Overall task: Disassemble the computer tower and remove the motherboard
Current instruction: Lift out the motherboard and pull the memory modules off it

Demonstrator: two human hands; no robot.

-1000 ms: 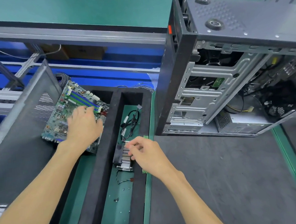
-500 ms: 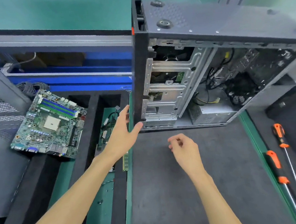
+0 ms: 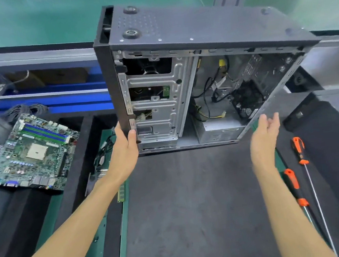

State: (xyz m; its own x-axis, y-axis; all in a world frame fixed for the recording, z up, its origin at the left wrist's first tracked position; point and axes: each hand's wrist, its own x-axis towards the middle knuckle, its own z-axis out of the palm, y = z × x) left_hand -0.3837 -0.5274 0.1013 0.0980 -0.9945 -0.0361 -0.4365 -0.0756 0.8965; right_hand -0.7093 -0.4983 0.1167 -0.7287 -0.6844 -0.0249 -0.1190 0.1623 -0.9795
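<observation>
The computer tower stands on the mat, long axis running left to right, its near-left corner gripped by the left hand while the right hand hovers loose-fingered just beside its right end; the motherboard lies out at far left.

Dark grey tower, green motherboard with blue slots, orange-handled screwdrivers

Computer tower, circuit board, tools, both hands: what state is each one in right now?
Computer tower: side open, no motherboard inside, loose cables within.
Motherboard: out, lying in the left tray.
Left hand: grips the tower's front edge, thumb on it.
Right hand: open, beside the tower's rear corner; contact unclear.
Two orange-handled screwdrivers: lying unused on the mat, right.
</observation>
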